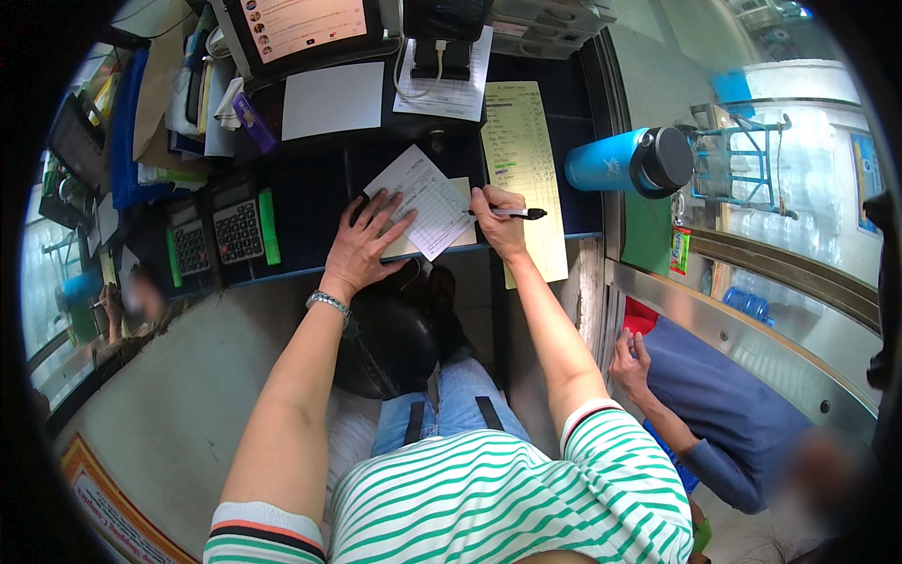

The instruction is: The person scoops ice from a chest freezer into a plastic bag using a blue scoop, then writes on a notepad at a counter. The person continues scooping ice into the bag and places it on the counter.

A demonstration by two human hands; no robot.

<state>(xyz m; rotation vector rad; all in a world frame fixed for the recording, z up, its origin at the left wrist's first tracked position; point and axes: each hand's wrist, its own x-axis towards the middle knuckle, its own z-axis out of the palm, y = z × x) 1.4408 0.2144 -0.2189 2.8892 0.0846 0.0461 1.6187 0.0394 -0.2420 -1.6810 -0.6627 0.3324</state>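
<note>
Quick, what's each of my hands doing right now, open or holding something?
Left hand: open, resting partly on the white form.
Right hand: closed, holding a pen.

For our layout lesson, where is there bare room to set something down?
Bare dark desktop: between the narrow green strip and left hand; and upper-right of the long yellow paper sheet. Crowded: far left, stacked multicoloured folders.

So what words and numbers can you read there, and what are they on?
I won't copy out any wording, but here's where it stands:
White slip by the left hand: print, too small.
Yellow sheet: rows of writing, too small.
Screen: lines of text, too small.
Green-and-red packet: lettering, not copied.
Orange-edged sign, lower left: large lettering, not copied.
Calculators: key marks, too small.
</note>
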